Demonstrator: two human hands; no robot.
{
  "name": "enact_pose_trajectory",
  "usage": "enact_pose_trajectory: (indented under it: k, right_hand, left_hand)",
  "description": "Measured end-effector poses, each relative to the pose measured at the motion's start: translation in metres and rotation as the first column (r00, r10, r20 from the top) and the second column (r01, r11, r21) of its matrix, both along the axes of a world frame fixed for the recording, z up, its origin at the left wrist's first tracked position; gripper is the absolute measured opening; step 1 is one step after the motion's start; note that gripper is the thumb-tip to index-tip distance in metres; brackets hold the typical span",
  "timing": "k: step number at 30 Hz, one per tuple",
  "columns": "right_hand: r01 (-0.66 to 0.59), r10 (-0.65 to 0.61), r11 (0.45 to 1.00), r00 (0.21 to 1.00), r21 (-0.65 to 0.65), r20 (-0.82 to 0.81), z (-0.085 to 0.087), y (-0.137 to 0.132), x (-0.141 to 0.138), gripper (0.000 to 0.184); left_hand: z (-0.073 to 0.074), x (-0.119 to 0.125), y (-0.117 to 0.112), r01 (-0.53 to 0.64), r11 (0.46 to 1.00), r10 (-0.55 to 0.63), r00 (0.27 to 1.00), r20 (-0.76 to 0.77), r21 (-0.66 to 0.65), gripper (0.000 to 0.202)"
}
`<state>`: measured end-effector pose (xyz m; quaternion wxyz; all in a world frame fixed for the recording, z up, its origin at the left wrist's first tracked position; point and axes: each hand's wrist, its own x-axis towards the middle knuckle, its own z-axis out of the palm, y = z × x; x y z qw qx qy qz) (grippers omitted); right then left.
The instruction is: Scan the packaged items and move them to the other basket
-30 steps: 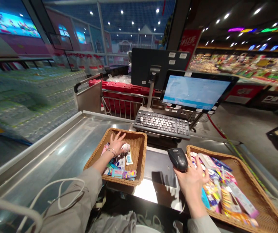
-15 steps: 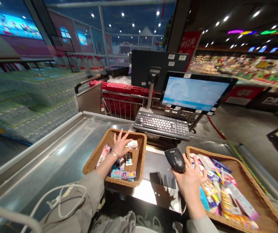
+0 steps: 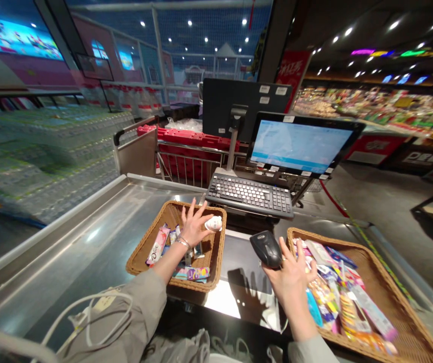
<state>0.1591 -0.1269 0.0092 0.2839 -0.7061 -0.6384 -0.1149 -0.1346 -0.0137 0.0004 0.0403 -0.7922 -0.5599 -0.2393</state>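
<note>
L hand (image 3: pixel 193 229) pinches white pkt (image 3: pixel 213 223) above basket (image 3: pixel 137 258), R hand (image 3: pixel 291 282) grips scanner (image 3: pixel 266 248); best w/ pkt's code side square to scanner, held steady.

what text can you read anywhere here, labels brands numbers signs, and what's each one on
"Dove", probably, in script on the pink packet in the left basket.
Red banner: characters too blurred to read.
Screen, keyboard, white stickers and other packets: too small to read.

Keyboard (image 3: pixel 249 194) beneath lit monitor (image 3: pixel 301 147) — trolley (image 3: pixel 186 169) behind.
</note>
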Motion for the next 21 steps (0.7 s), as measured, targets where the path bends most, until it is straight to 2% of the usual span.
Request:
enact_pose_trajectory:
  k: [10,21]
  right_hand:
    - [-0.071,0.072,0.997,0.997,-0.021,0.031,0.010,-0.005,-0.008,0.017]
    - [-0.139,0.140,0.990,0.988,-0.026,0.071,0.021,-0.006,-0.018,0.009]
  left_hand:
    - [0.001,0.016,-0.002,0.042,0.998,-0.043,0.999,0.025,0.048,0.051]
    - [0.005,0.033,-0.005,0.100,0.994,-0.102,0.994,0.039,0.041,0.051]
